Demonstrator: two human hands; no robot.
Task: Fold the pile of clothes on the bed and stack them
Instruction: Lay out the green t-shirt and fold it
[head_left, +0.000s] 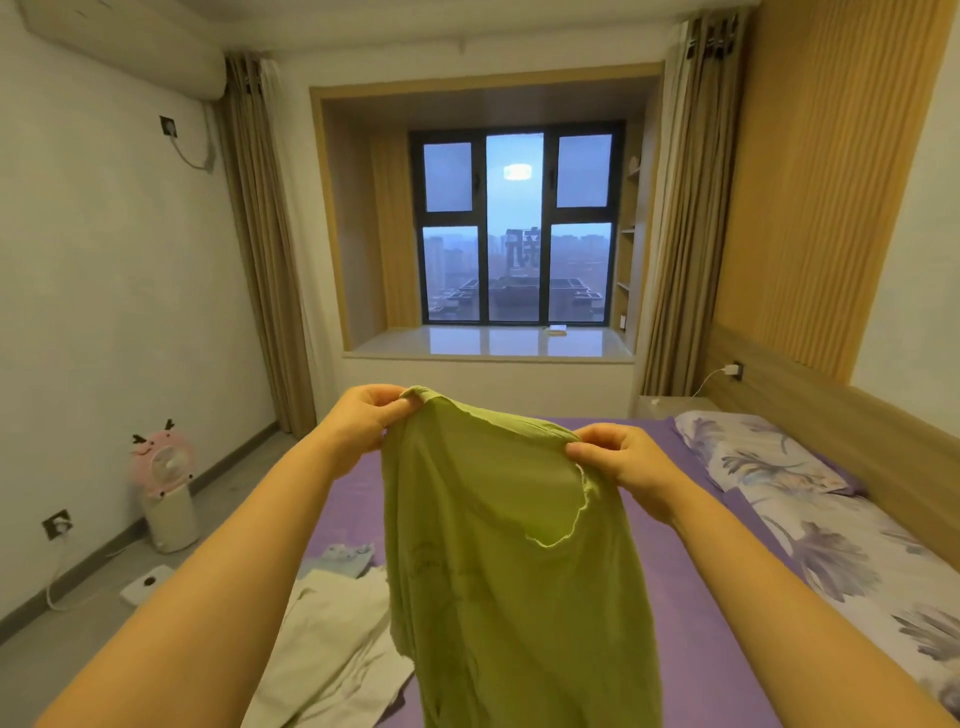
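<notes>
Head view, left hand (363, 418) and right hand (618, 457) each pinching the top edge of a green shirt (511, 561), shirt hanging in the air over the purple bed (696, 649), white clothes (332, 639) at 7 o'clock, flowery pillow (753, 452) at 3 o'clock.

Thin matt green cloth shirt (519, 571), frayed edges

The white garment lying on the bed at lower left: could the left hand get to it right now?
Probably not at once: the left hand is pinching the raised green shirt. The white garment lies uncovered below that arm, so letting go should free it.
</notes>
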